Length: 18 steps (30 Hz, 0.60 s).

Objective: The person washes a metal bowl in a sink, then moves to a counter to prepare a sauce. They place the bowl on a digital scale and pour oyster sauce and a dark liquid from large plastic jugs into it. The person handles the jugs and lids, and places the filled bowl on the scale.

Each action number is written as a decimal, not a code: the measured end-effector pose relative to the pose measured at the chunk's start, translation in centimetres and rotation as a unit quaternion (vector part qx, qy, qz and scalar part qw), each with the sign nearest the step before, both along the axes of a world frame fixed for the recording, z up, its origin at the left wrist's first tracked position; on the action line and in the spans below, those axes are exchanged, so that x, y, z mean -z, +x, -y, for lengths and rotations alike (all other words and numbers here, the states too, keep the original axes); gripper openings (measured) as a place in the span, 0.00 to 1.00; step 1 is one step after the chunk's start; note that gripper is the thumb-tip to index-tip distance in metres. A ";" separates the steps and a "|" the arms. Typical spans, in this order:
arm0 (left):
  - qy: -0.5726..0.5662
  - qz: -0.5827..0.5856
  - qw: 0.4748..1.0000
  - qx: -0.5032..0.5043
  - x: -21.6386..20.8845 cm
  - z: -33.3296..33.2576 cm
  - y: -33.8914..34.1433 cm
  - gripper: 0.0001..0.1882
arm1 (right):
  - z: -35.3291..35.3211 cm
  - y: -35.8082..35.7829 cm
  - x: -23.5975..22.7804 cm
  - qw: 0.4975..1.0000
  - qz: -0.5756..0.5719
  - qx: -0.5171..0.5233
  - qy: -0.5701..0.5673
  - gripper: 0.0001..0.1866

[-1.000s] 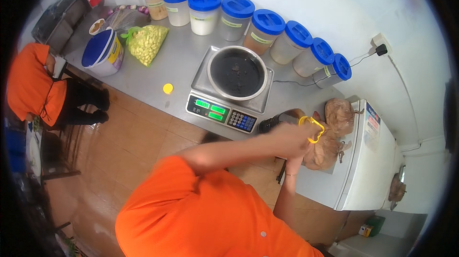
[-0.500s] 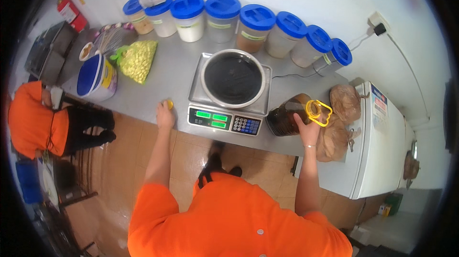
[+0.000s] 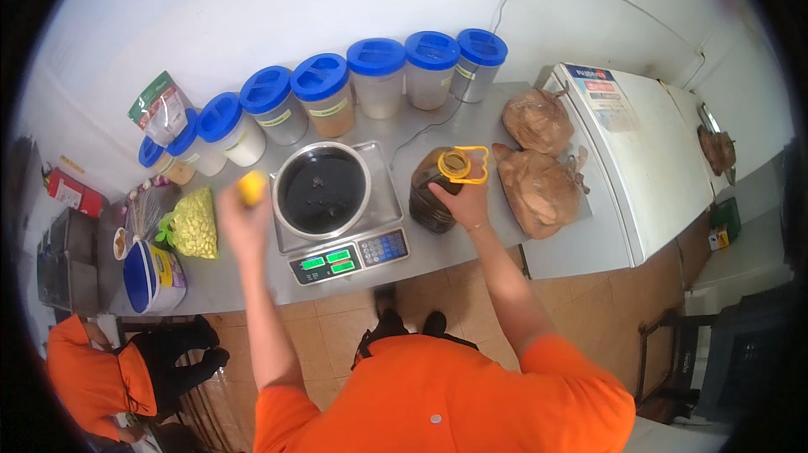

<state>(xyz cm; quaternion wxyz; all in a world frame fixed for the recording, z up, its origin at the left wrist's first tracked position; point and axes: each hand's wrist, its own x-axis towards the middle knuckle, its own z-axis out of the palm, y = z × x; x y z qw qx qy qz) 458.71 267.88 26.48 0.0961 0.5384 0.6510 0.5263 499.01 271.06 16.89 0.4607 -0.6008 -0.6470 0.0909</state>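
Observation:
A round metal bowl [image 3: 362,192] of dark liquid rests on the digital scale [image 3: 383,217], whose green displays are lit. Left of it, slightly blurred, my left hand [image 3: 244,226] pinches a yellow cap [image 3: 252,188]. My right hand [image 3: 465,204] is closed at the neck of a large clear jug [image 3: 427,205] with dark liquid inside. This jug stands upright on the table right of the scale, its mouth uncovered, a yellow handle [image 3: 478,168] at its top.
Blue-lidded canisters [image 3: 376,74] line the wall. At the left are a bag of pale yellow pieces [image 3: 195,230] and a white tub [image 3: 164,276]. Brown bags [image 3: 539,192] lie by a white fridge [image 3: 623,200]. A person in orange [image 3: 109,373] works at the lower left.
The view has swung to the right. My left hand has lifted off the table edge with the yellow cap. My right hand keeps its hold on the jug.

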 end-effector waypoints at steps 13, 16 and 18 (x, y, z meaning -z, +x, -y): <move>-0.072 -0.389 0.792 0.465 -2.2 -13.4 27.5 0.24 | -3.8 -0.2 1.0 0.996 -0.008 0.085 -0.039 0.52; 0.039 -0.487 0.697 0.525 -3.5 -17.5 27.6 0.26 | -6.0 0.3 0.4 0.993 -0.013 0.111 -0.026 0.52; 0.079 -0.489 0.674 0.548 -3.6 -20.3 28.6 0.27 | -8.3 1.0 -0.5 0.993 -0.027 0.115 -0.018 0.52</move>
